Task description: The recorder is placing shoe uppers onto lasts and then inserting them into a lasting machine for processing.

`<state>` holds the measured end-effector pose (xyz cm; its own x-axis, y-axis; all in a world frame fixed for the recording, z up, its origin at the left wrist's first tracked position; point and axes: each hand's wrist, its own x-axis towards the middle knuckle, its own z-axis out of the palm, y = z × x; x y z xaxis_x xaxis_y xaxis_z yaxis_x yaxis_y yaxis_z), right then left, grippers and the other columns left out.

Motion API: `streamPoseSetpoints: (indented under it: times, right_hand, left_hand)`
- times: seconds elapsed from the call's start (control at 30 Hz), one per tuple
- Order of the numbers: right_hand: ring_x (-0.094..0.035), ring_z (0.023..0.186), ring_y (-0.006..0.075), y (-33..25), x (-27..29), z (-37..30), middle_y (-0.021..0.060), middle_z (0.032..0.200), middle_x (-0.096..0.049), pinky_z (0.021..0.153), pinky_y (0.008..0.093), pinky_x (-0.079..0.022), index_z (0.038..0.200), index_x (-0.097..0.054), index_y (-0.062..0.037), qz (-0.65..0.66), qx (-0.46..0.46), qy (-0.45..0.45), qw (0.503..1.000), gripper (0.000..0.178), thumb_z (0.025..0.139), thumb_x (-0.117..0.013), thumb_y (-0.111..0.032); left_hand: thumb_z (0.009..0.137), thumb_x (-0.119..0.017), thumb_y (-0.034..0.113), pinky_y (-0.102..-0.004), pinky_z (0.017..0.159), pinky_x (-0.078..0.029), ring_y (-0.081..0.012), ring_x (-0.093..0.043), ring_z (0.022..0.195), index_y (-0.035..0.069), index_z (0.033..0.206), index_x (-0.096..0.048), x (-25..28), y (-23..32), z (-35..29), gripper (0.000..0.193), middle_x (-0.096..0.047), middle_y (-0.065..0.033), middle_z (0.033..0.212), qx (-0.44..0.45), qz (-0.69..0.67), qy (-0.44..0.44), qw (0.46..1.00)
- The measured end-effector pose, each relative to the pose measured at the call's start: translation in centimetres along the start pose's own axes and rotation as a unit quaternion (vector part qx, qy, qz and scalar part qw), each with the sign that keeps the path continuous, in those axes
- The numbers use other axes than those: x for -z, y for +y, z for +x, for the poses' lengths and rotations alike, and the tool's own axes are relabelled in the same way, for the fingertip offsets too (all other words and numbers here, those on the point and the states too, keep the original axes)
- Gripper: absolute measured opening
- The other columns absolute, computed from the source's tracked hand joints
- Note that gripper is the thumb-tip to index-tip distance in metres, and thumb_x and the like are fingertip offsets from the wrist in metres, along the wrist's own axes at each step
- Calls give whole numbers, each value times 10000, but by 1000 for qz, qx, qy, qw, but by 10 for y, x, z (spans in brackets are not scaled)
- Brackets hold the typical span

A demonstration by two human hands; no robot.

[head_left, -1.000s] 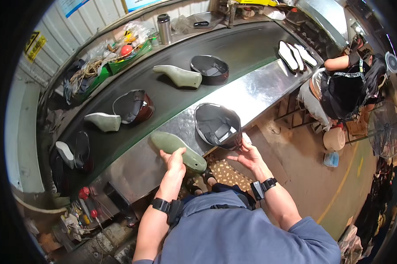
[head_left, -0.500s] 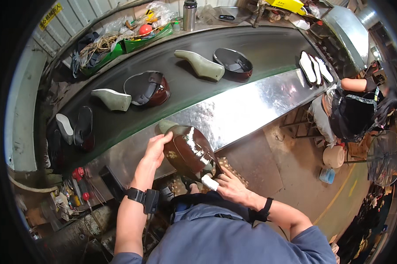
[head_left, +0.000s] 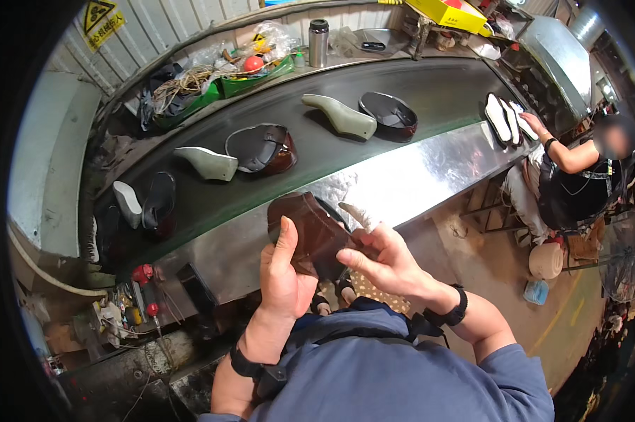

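My left hand [head_left: 284, 273] grips a dark brown shoe upper [head_left: 308, 225] from below, thumb up along its side. My right hand [head_left: 382, 257] touches the same upper from the right, fingers partly spread, with a pale tool or blade [head_left: 355, 214] sticking up between them. Both hands hold the upper just in front of the shiny metal ledge [head_left: 409, 183] of a dark conveyor belt [head_left: 402, 91].
On the belt lie grey-green shoe lasts [head_left: 340, 116] [head_left: 206, 163] paired with dark uppers [head_left: 389, 112] [head_left: 263, 148], and more at the left [head_left: 145, 204]. A seated person [head_left: 578, 176] reaches for soles [head_left: 504, 118] at the belt's right end. Bins, a flask [head_left: 318, 42] and clutter line the far side.
One second ago a last and an upper lay on the ledge under my hands. The upper has since been lifted off and turned in both hands; the view has shifted.
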<state>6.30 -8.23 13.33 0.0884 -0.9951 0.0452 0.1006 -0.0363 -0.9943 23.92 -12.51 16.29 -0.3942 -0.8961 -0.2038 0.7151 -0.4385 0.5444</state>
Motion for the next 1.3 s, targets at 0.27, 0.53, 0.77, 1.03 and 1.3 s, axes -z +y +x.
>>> streamPoseSetpoints:
  times: [0.27,0.53,0.77,1.03,1.3]
  right_hand:
    - [-677,767,303,-64,-23,-22,245,929,-684,681,419,-517,1292,-541,45,-241,-5,-192,951,551,884,-800,-220]
    - [-616,950,109,-23,-51,17,119,1048,-687,796,313,-515,1290,-530,61,13,8,-15,1000,473,959,-725,-215]
    - [-670,910,231,1,-24,0,132,937,-676,844,386,-521,1239,-579,53,-234,-23,-99,967,376,969,-686,-185]
    - [-627,985,282,139,21,-80,91,885,-646,1211,645,-224,1032,-655,-35,-594,142,-246,753,286,839,-684,-244]
    - [-583,1052,352,191,-6,-45,154,1099,-587,1147,501,-392,1108,-658,4,-443,232,-48,865,373,778,-794,-107]
  left_hand:
    - [1045,-599,211,-274,695,-519,-97,-646,802,-25,895,-723,9,39,-23,305,-718,-48,914,-90,188,76,975]
    - [1058,-540,266,-309,562,-473,-124,-604,615,-52,793,-697,15,-6,14,442,-693,-35,729,-345,342,135,864]
    - [1019,-307,679,-430,970,-513,-263,-631,1125,67,1386,-533,67,-8,21,748,-634,-100,1280,-59,10,124,990]
    - [970,-695,269,-386,939,-524,-222,-674,1046,14,1207,-666,203,-21,92,350,-711,-97,1164,205,230,113,945]
    - [903,-744,326,-407,923,-485,-301,-632,1036,76,1042,-766,249,-48,160,288,-668,-163,1036,-139,698,270,648]
